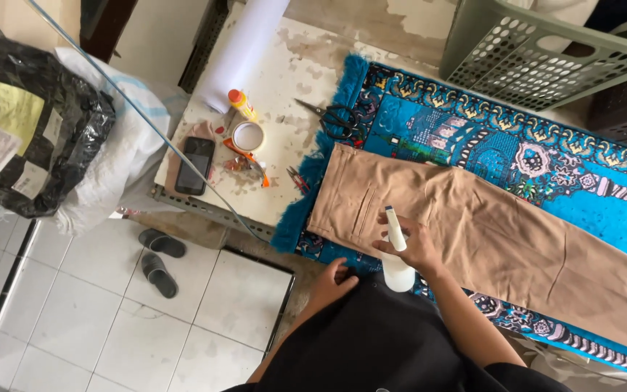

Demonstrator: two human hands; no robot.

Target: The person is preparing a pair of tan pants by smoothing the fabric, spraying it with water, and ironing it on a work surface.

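Observation:
My right hand point(416, 247) is closed around a white spray bottle point(398, 272), its nozzle up over the waist end of tan trousers point(488, 232). The trousers lie flat on a blue patterned rug point(488, 145) that covers the table. My left hand point(334, 279) rests at the table's near edge, beside the rug's fringe, fingers curled with nothing in it. My black clothing fills the bottom of the view.
Left of the rug, the worn white tabletop point(292, 80) holds black scissors point(335, 117), a tape roll point(247, 136), a glue bottle point(242, 104), a dark phone point(195, 165) and a white paper roll point(244, 47). A green basket point(546, 54) sits at the far right. Slippers point(160, 255) and a black bag point(27, 123) are at floor level.

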